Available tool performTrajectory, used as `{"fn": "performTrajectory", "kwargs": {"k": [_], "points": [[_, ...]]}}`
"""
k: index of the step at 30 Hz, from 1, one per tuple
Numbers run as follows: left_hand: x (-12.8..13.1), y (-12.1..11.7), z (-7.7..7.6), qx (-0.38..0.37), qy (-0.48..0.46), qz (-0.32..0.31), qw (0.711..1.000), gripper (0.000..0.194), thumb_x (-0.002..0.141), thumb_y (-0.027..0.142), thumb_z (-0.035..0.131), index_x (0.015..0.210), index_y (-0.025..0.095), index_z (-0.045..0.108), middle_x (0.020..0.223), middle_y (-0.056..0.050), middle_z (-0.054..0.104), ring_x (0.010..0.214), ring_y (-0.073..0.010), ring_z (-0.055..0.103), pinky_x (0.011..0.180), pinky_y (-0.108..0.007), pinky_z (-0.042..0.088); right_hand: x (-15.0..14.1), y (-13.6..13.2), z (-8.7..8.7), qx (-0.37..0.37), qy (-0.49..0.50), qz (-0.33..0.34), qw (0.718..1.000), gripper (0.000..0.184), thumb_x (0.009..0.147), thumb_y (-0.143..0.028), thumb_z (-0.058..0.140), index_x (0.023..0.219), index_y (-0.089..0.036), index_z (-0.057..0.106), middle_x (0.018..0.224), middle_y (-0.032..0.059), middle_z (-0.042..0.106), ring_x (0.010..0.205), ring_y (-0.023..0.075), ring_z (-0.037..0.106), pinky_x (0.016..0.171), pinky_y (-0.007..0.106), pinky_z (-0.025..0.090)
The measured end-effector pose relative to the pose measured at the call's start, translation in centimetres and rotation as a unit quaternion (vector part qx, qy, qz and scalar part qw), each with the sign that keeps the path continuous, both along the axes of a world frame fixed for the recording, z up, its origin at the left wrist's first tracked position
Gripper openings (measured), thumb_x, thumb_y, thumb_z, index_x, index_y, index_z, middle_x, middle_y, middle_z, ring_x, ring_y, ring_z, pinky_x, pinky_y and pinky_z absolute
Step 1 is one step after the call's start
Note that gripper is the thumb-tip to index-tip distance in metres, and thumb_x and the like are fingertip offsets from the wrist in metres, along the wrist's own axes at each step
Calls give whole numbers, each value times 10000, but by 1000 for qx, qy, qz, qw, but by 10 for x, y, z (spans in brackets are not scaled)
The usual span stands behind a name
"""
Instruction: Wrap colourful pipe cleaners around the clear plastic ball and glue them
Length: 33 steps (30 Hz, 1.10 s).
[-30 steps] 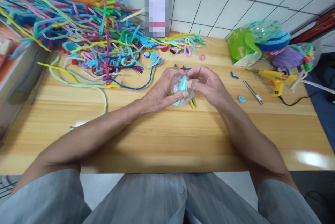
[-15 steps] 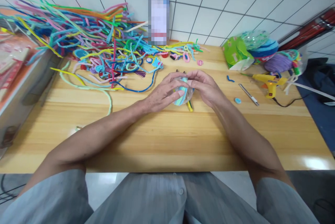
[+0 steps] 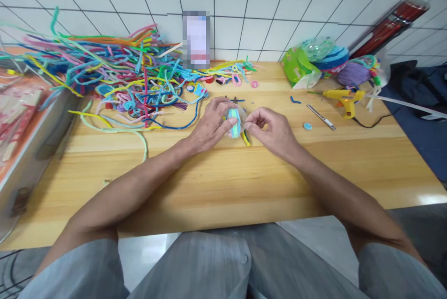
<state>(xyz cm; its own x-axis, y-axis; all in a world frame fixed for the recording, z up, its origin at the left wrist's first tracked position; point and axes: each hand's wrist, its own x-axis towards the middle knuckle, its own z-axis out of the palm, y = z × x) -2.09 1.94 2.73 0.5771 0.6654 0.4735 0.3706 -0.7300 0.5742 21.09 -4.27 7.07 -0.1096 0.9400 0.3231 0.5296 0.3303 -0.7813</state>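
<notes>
Ball, clear and banded in blue and green, sits well left of the yellow glue gun, clasped between thumb and fingers of the left hand. The right hand, nearer the glue gun, has thumb and forefinger tips pressed together; I cannot tell whether that grip pinches anything. On the tabletop, a blue disc lies a little left of the glue gun

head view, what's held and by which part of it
The left hand holds the clear round piece by its left side, thumb on the blue-green band. Whether the right hand beside it grips anything cannot be told.
</notes>
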Motion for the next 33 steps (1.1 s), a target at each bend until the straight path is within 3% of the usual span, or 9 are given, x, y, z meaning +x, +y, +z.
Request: {"fn": "performTrajectory", "kwargs": {"k": [7, 17, 33], "points": [[-1, -1, 1, 17, 5, 1, 1000, 527, 1177, 627, 325, 1472, 241, 527, 1451, -142, 605, 1422, -276, 550, 1260, -533, 462, -8, -3, -22, 26, 43, 6, 999, 47, 913, -269, 694, 950, -251, 718, 871, 5, 750, 781, 184, 671, 745, 345, 526], [2, -2, -3, 24, 0, -15, 1000, 486, 1179, 602, 354, 1484, 255, 505, 1469, -142, 583, 1485, -286, 517, 1284, -552, 448, -7, 13, -14, -68, 126, 33, 989, 102, 814, -268, 733, 892, -239, 672, 773, -31, 681, 702, 149, 619, 665, 302, 493], [2, -5, 0, 34, 21, -3, 999, 490, 1181, 590, 343, 1502, 249, 485, 1492, -156, 548, 1485, -293, 513, 1283, -549, 447, -10, 11, -11, -39, 80, 22, 996, 173, 794, -209, 751, 895, -255, 620, 770, -50, 638, 677, 136, 571, 664, 298, 487]]}}
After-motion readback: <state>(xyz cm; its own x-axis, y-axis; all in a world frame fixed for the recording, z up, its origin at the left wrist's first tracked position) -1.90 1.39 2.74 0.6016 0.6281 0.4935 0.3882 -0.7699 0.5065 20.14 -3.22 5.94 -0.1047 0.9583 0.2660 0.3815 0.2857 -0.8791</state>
